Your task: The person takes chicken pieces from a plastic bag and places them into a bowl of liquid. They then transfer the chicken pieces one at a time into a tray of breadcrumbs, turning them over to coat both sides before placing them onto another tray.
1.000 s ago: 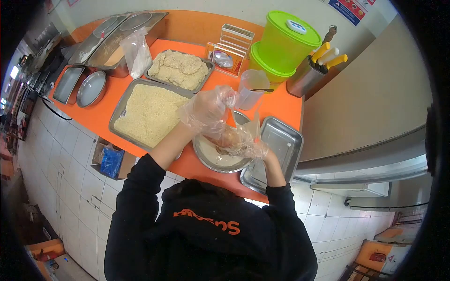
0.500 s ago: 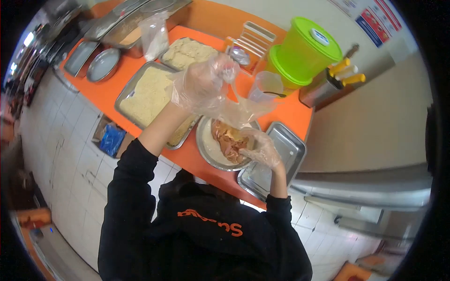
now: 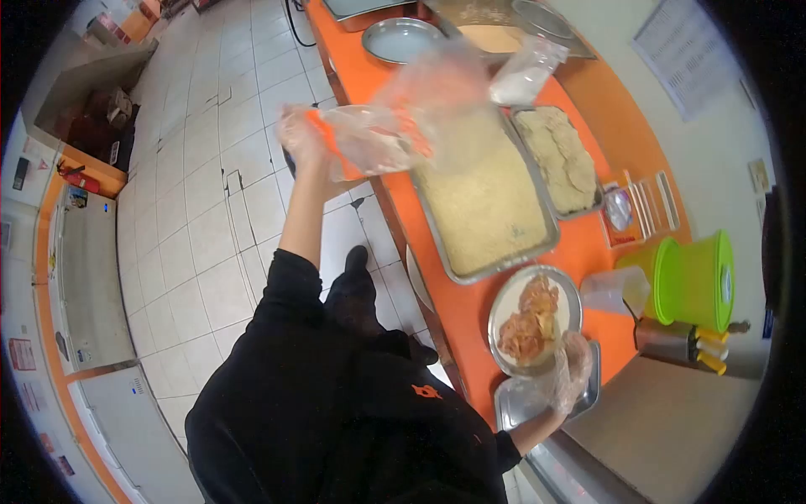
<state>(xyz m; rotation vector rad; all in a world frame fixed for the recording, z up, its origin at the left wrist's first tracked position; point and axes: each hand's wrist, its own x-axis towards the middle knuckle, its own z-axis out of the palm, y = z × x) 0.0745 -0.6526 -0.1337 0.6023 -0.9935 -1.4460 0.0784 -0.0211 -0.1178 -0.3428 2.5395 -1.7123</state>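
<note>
Two gloved hands are showing: the left hand (image 3: 300, 134) at upper left, the right hand (image 3: 571, 370) at lower right. Two crumb trays (image 3: 483, 202) (image 3: 558, 160) are sitting at the top centre, and two green tubs (image 3: 701, 281) are standing at the right edge.

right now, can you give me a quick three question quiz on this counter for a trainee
1. True or false: the round plate by the right hand holds raw meat.
2. What does the left hand hold up beside the counter? A) a knife B) a clear plastic bag C) a green tub
3. Fill in: the big tray of crumbs lies between the meat plate and the ____ end of the orange counter.

Key: 1 true; 2 B; 3 far, where another round plate sits.
</note>
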